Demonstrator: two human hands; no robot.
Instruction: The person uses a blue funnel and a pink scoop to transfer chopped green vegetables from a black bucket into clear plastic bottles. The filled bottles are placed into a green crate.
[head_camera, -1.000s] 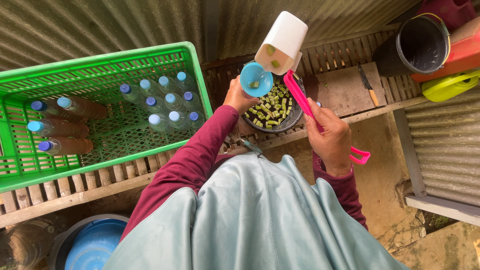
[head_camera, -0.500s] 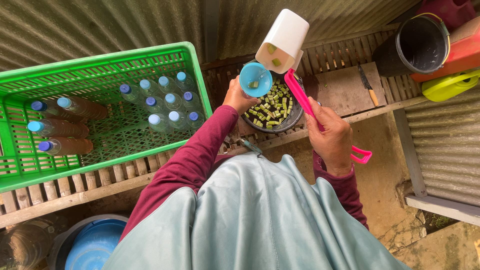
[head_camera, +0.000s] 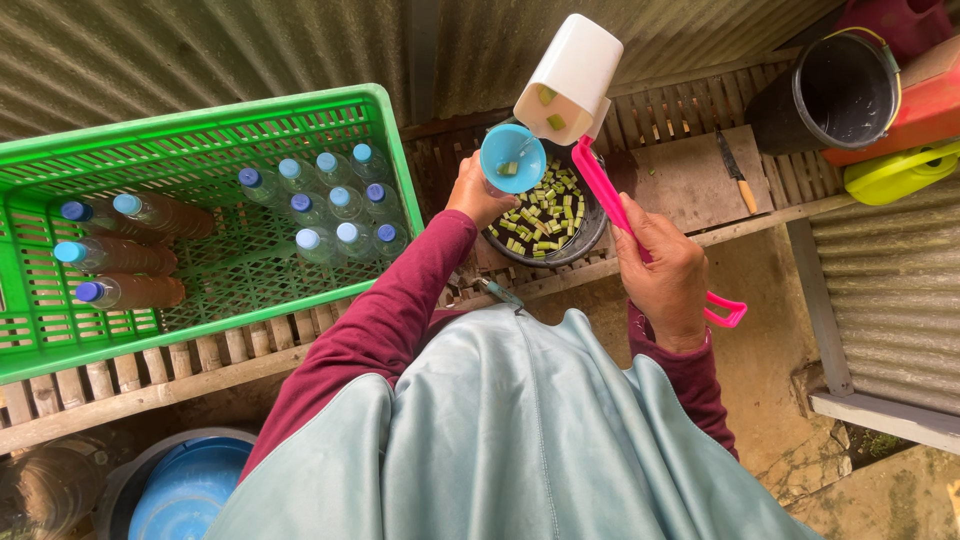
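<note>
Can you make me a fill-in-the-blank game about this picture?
1. The right hand holds a white scoop by its ____ handle.
2. The left hand holds a blue ____ under the scoop.
3. The bottles sit in a ____ crate.
4. A ____ lies on the wooden board.

Missing words: pink; funnel; green; knife

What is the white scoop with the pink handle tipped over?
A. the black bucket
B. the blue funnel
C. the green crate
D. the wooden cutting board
B: the white scoop, held by the right hand, tilts mouth-down right above the blue funnel that the left hand holds, with green pieces at its lip.
</note>
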